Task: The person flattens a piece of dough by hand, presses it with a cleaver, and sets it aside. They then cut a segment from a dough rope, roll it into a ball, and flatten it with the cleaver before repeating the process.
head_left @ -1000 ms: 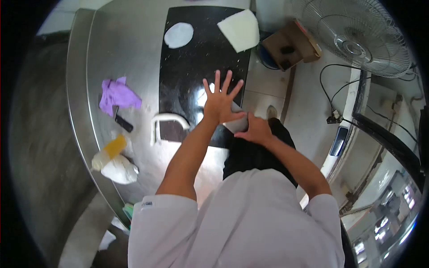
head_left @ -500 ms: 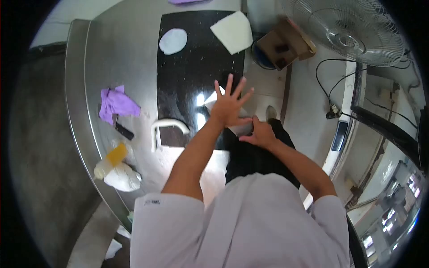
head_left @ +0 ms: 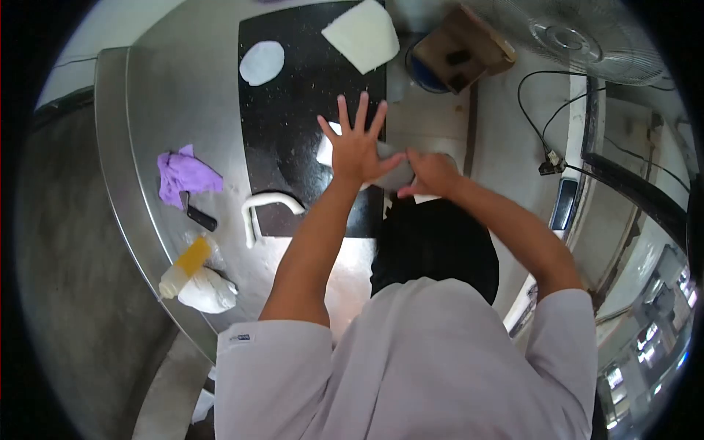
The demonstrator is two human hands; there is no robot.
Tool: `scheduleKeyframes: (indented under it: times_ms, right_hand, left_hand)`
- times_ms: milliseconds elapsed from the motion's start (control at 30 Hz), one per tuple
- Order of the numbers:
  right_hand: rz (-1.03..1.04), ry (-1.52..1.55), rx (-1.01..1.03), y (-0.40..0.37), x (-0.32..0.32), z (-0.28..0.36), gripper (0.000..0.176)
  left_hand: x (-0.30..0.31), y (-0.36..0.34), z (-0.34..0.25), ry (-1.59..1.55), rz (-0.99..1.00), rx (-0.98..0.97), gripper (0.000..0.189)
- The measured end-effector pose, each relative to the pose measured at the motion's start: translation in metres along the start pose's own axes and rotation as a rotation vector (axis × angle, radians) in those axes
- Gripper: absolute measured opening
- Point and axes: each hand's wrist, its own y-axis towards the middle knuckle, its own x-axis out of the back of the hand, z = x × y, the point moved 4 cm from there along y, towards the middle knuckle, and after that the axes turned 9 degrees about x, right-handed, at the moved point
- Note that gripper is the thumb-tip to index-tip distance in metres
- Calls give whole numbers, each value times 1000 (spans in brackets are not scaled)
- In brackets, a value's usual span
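Observation:
My left hand (head_left: 356,152) lies over a pale grey-white piece (head_left: 394,176), its fingers spread wide and pointing to the far side. The piece is partly hidden under both hands. My right hand (head_left: 434,174) grips its right side, with thumb and forefinger apart on the near face and the other fingers out of sight. On the black board (head_left: 293,117) around them lie a white round disc (head_left: 262,63) and a cream four-sided slab (head_left: 362,37). A white curved strip (head_left: 273,199) rests at the board's near left edge.
A purple cloth (head_left: 189,174) and a black-handled tool (head_left: 202,218) lie on the metal table (head_left: 183,95). Nearby are a bottle with a yellow band (head_left: 183,265) and a white bundle (head_left: 208,291). A cardboard box (head_left: 462,51) and a fan (head_left: 568,40) stand to the right.
Both hands and the pale piece have moved away from my body, up in the view. The left hand stays spread and the right hand keeps its hold. My head view has shifted slightly.

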Motion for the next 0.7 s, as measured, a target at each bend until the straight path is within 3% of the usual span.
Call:
scheduleKeyframes:
  times_ms: [67,133,167,233,367,400,467,500,600,667,700]
  right_hand:
    - [324,79,-115,20,9,-22,81]
    - [162,-65,218,52,28,-34,77]
    - [162,-73,225,66,39,-33,77]
    - [379,-109,173,90,45,-24,80]
    - [403,54,-16,37,3,-18,85]
    - [388,63,-38,34,-5,-28,85]
    - [149,85,208,33,-7,-40,84]
    - [148,95,192,39,-1,-45,84]
    - [247,-32,270,94,49,-38,84]
    - [457,-216,162,106,54,-25,83]
    - [495,-167,133,98,51,-20,83]
  left_hand:
    - [-5,8,6,1,-53,96,108]
    - [0,26,18,13,-167,182,109]
    - [4,30,24,9,-185,265,109]
    - [8,28,31,4,-132,361,114]
    - [-1,-4,17,26,16,223,114]
    - [-5,-2,16,36,10,208,113]
    - [-9,5,21,24,-37,229,112]
    - [-6,10,23,23,-91,263,111]
    - [9,30,27,40,-224,421,110]
    - [6,30,33,13,-195,414,110]
    - [5,27,33,27,-145,356,111]
